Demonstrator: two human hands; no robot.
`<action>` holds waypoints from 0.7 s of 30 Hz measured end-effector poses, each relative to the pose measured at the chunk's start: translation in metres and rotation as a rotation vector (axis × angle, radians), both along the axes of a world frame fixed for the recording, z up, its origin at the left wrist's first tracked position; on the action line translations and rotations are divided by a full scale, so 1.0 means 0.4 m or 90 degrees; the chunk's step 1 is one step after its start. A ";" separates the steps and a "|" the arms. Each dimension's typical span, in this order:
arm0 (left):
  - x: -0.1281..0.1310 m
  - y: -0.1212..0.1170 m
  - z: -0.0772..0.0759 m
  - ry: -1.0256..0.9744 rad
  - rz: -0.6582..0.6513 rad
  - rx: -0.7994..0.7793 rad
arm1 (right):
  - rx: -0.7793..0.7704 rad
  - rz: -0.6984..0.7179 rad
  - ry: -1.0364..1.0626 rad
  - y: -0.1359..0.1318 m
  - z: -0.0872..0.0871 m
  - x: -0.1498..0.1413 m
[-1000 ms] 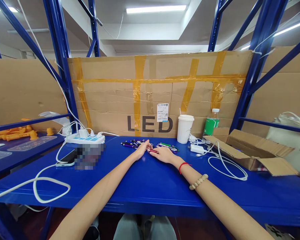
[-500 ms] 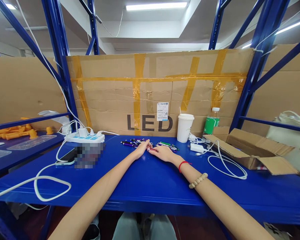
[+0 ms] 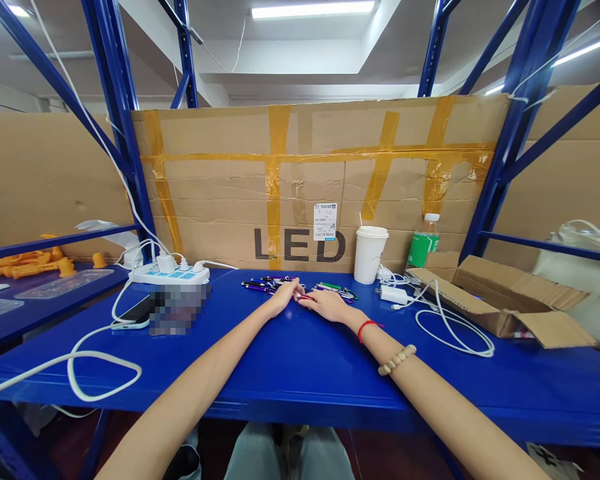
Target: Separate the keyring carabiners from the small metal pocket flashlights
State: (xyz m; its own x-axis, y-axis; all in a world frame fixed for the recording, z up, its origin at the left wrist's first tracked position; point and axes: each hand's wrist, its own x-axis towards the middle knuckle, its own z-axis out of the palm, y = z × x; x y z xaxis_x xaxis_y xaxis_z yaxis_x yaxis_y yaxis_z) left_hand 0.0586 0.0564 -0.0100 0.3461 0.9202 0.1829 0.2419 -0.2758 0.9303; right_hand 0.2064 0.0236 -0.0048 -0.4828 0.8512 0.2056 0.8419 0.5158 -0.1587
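Observation:
A red pen (image 3: pixel 307 297) lies level between my two hands, just above the blue tabletop. My right hand (image 3: pixel 327 305) is closed on it, palm down, with a red string and a beaded bracelet at the wrist. The fingers of my left hand (image 3: pixel 283 298) are pinched together at the pen's left end, where its tip is partly hidden. Beyond my left hand lie several purple and dark pens (image 3: pixel 261 287). Past my right hand is another loose group with green pens (image 3: pixel 330 287) and white ones, partly covered by the hand.
A white paper cup (image 3: pixel 371 255) and a green-labelled bottle (image 3: pixel 424 244) stand at the back right. White cables (image 3: pixel 453 333) and an open cardboard box (image 3: pixel 505 297) lie to the right. On the left are a power strip (image 3: pixel 170 274) and a phone (image 3: pixel 137 311). Cardboard closes the back.
Almost nothing differs. Both hands stay on the red pen in the same place, and the view has shifted very slightly.

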 end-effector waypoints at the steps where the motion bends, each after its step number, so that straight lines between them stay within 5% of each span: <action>1: 0.000 0.000 0.000 -0.001 0.001 0.001 | -0.001 0.000 0.001 0.000 0.000 0.000; 21: 0.001 0.005 -0.005 0.000 0.005 0.012 | -0.020 -0.005 0.036 -0.003 0.003 0.001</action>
